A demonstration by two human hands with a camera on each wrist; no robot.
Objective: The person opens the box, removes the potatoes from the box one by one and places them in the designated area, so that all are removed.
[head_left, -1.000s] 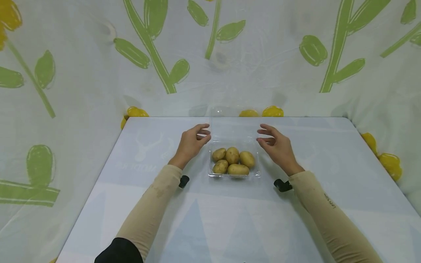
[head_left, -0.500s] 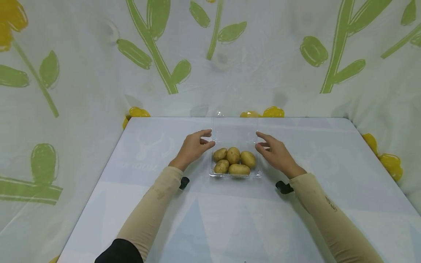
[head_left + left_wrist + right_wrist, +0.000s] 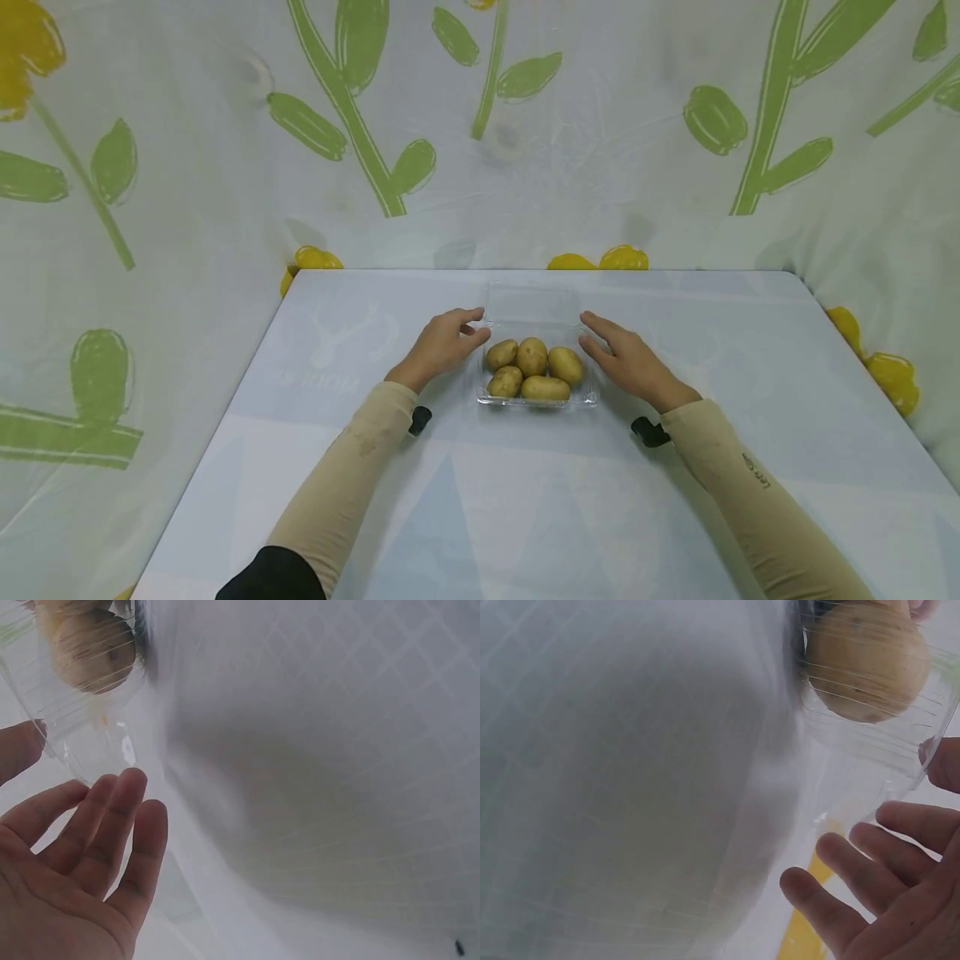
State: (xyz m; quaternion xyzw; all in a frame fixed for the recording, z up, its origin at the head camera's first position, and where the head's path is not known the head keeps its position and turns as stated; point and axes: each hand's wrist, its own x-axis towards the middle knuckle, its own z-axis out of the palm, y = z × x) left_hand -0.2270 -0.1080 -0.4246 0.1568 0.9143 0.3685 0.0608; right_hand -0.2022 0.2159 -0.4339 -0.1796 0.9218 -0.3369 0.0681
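Observation:
A clear plastic clamshell box (image 3: 537, 403) sits on the table with several potatoes (image 3: 546, 388) inside. Its see-through lid (image 3: 531, 302) extends back from the hinge on the far side. At the box's left back corner is my left hand (image 3: 442, 343), fingers extended and slightly bent; in the left wrist view its thumb (image 3: 22, 750) and fingertips are right at the plastic edge. My right hand (image 3: 630, 360) mirrors it at the right back corner, fingers spread. The right wrist view has that thumb (image 3: 941, 763) at the box's rim, with the other fingers loosely extended below.
A pale table (image 3: 487, 492) with faint printed shapes carries the box. Behind it hangs a white curtain (image 3: 615, 167) with green leaf and yellow flower prints. Dark wrist camera mounts (image 3: 649, 432) sit beneath both wrists.
The lid's far edge has dropped from above the table's back edge to below it in the head view. Both hands have lowered slightly toward the hinge corners. The potatoes stay put in the box.

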